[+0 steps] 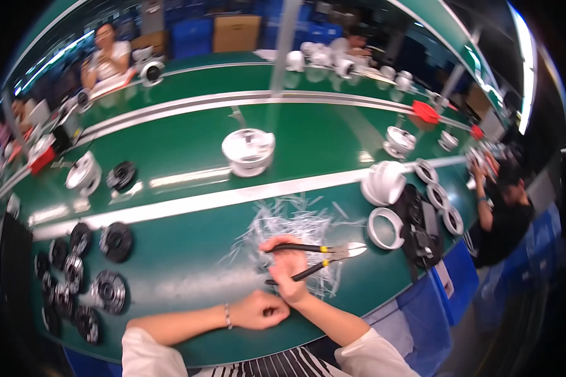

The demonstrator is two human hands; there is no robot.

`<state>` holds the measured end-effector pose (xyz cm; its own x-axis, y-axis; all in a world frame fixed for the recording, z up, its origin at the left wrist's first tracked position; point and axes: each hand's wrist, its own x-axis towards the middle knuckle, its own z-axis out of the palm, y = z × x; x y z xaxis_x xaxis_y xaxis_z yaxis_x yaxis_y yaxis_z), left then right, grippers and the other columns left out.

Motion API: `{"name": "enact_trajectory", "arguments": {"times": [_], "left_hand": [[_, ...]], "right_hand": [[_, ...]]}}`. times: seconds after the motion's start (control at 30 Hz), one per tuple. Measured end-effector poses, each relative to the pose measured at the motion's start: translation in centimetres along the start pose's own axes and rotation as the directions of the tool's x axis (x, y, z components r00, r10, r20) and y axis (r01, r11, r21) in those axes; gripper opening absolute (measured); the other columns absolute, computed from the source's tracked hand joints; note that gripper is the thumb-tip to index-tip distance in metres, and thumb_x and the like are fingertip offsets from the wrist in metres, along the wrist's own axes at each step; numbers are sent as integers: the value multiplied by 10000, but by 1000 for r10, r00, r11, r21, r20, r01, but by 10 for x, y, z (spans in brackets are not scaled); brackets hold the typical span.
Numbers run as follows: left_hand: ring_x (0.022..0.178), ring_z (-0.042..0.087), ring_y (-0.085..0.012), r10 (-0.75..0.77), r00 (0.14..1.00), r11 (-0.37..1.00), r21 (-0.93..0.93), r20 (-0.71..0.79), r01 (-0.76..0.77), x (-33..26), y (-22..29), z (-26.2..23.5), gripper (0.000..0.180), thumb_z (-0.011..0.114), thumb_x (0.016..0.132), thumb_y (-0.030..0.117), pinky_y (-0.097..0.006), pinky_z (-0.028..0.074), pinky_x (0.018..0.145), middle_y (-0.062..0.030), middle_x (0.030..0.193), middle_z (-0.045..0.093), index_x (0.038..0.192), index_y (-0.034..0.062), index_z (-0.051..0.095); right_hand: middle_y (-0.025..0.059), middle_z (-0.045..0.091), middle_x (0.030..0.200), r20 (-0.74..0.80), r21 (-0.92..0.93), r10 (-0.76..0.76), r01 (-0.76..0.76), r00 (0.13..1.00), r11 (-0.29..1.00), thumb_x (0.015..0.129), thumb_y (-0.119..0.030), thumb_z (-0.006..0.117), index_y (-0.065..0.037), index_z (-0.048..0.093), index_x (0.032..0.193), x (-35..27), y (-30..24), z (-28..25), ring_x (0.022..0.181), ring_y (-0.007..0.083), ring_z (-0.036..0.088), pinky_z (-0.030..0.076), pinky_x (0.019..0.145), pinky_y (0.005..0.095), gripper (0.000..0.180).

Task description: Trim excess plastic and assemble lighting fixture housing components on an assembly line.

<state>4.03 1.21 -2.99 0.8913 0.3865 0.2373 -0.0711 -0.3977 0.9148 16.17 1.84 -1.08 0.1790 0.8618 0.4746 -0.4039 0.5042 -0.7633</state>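
My right hand [288, 271] holds a pair of diagonal cutters [341, 252], with black and yellow handles spread apart and metal jaws pointing right. Beneath and beyond this hand lies a loose heap of thin, clear-white plastic strips [289, 221] on the green work table [188, 264]. My left hand [263, 310] is curled into a loose fist at the near edge, close to my right wrist. Nothing shows in its fingers.
Several black round parts [111, 291] lie at left. White rings [385, 229], stacked white housings [382, 183] and a black pouch [421, 232] sit at right. Behind the white rail, a white domed unit [248, 152] rests on the green belt. Other people sit farther off; blue bins [421, 320] stand at right.
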Motion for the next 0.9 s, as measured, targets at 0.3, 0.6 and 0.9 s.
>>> {"name": "enact_trajectory", "arguments": {"times": [0.3, 0.6, 0.9], "left_hand": [[517, 572, -127, 161, 949, 987, 65, -272, -149, -17, 19, -26, 22, 572, 736, 45, -236, 450, 483, -50, 621, 594, 743, 34, 591], [584, 590, -190, 414, 727, 813, 582, -547, -25, 5, 11, -128, 30, 573, 648, 26, -267, 465, 553, -76, 645, 598, 678, 26, 571], [1030, 492, -292, -96, 281, -33, 285, -955, 958, -49, -89, -291, 217, 543, 747, 144, -446, 443, 797, -119, 1056, 524, 957, 90, 527]], "right_hand": [[130, 499, 942, 151, -51, 362, -359, 920, 932, 757, -349, 553, 22, 206, 1258, -16, -19, 12, 799, 171, 541, 426, 749, 292, 713], [118, 493, 885, 6, 31, 393, -393, 920, 919, 799, -191, 462, 5, 270, 1194, -9, -17, 5, 796, 212, 553, 465, 748, 343, 481], [61, 512, 865, 125, -7, 472, -475, 873, 880, 819, -90, 502, -7, 312, 1191, -13, -28, -6, 763, 163, 568, 448, 696, 286, 426]]}}
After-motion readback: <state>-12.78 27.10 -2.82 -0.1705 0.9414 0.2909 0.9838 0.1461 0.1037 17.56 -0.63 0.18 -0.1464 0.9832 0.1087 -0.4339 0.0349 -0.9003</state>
